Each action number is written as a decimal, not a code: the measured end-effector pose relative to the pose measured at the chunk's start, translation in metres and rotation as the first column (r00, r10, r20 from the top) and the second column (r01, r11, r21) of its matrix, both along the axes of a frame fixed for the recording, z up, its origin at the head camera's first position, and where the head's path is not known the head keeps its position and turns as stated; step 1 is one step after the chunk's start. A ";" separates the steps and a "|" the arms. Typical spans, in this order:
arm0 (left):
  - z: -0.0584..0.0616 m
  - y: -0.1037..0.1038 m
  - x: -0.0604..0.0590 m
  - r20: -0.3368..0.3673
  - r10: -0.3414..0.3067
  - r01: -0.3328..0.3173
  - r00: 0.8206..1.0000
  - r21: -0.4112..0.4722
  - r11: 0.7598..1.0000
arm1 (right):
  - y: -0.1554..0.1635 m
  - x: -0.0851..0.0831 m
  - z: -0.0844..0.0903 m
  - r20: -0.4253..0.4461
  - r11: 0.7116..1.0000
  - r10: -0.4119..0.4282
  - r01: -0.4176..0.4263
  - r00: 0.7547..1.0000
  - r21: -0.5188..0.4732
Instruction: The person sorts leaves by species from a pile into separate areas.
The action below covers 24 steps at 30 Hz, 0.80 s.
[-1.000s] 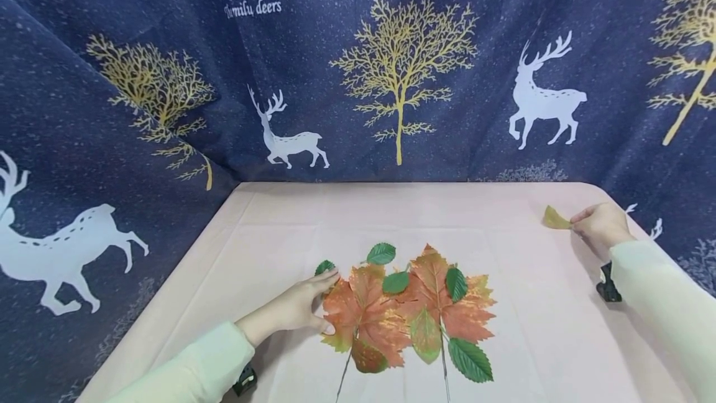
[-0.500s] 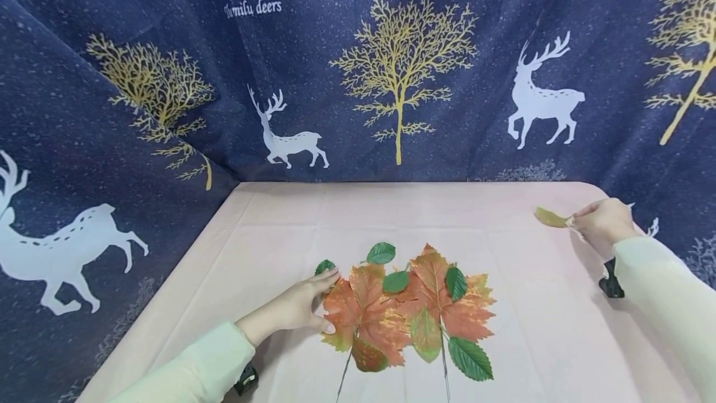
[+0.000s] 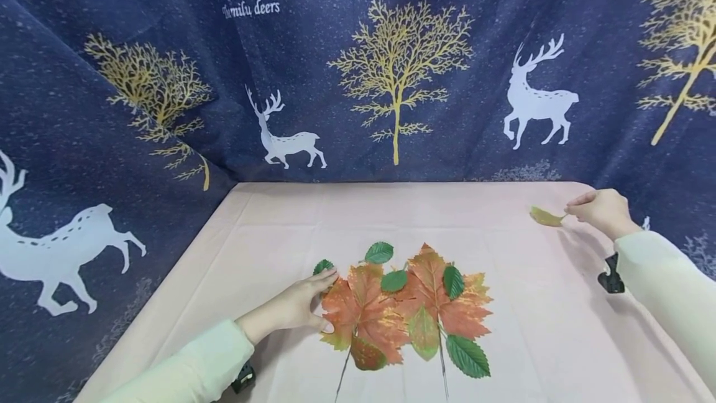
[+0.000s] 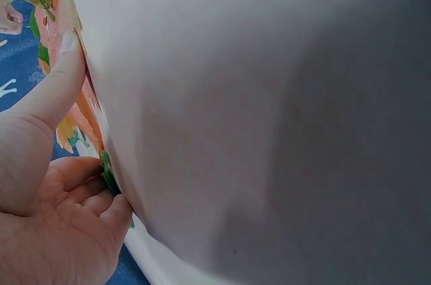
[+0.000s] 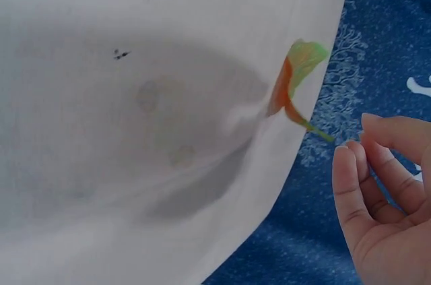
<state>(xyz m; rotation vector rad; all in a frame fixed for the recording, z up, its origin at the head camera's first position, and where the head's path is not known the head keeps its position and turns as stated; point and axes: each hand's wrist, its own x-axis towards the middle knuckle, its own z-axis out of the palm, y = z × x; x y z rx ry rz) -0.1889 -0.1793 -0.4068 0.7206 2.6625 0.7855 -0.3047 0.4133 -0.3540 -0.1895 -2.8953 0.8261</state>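
In the head view, my left hand (image 3: 293, 306) rests at the left edge of an orange maple leaf (image 3: 363, 306), fingers spread. Its fingertips lie beside a small green leaf (image 3: 322, 266), also seen low in the left wrist view. Far off at the right, my right hand (image 3: 601, 211) hovers just above the table with fingers loosely curled. A curled yellow-green leaf (image 3: 547, 216) lies on the cloth to its left. The right wrist view shows this leaf's stem (image 5: 315, 130) ending slightly short of the thumb and fingertips, with nothing between them.
A second orange maple leaf (image 3: 433, 291) overlaps the first. Several green leaves lie over and around the pair, one (image 3: 468, 356) at lower right. A pale pink cloth (image 3: 268, 216) covers the table. Behind it hangs a dark blue curtain (image 3: 347, 79) with deer and trees.
My right hand moved the yellow-green leaf a little left, then let go of its stem and lifted slightly. My left hand stayed where it was. The head view shifted slightly.
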 end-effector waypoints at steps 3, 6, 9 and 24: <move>-0.001 -0.001 0.000 -0.008 -0.003 0.003 1.000 0.000 1.000 | -0.004 0.002 0.004 -0.019 1.000 0.025 -0.024 1.000 0.016; -0.001 0.000 0.000 -0.010 -0.006 0.006 1.000 -0.001 1.000 | -0.007 0.004 0.011 -0.013 0.999 0.036 -0.035 0.999 0.014; -0.002 0.000 0.000 -0.009 -0.007 0.007 1.000 0.008 1.000 | -0.011 0.006 0.017 -0.003 0.999 0.046 -0.046 0.999 0.011; -0.006 -0.002 0.000 -0.033 -0.001 0.001 0.999 0.013 1.000 | -0.067 0.021 0.042 0.037 0.972 0.223 -0.225 0.974 0.063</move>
